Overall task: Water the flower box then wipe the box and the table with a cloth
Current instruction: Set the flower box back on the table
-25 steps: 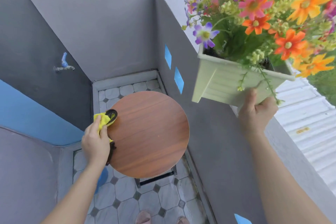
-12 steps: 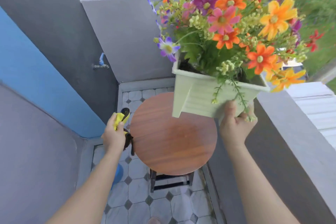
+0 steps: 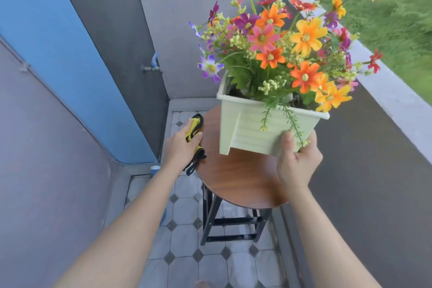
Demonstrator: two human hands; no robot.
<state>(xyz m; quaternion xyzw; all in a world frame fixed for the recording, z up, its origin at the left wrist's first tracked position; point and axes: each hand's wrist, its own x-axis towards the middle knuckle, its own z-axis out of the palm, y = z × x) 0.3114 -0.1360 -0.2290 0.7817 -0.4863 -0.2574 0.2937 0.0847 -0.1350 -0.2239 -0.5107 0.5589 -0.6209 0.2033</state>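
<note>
A pale green flower box (image 3: 247, 128) full of orange, pink and purple flowers hangs just above the round wooden table (image 3: 236, 180). My right hand (image 3: 297, 159) grips its lower right corner from beneath and it tilts slightly. My left hand (image 3: 182, 147) is closed on a yellow cloth with black edging (image 3: 194, 133), held at the table's left rim. Part of the tabletop is hidden behind the box.
A grey parapet wall (image 3: 385, 91) runs along the right, with grass beyond it. A tap (image 3: 153, 66) sticks out of the grey wall at the back left. A blue container (image 3: 155, 168) stands on the tiled floor (image 3: 187, 252) beside the table's black legs (image 3: 210, 217).
My right hand has carried the flower box from beyond the parapet leftward and down over the table. My left hand stays at the table's left rim with the cloth.
</note>
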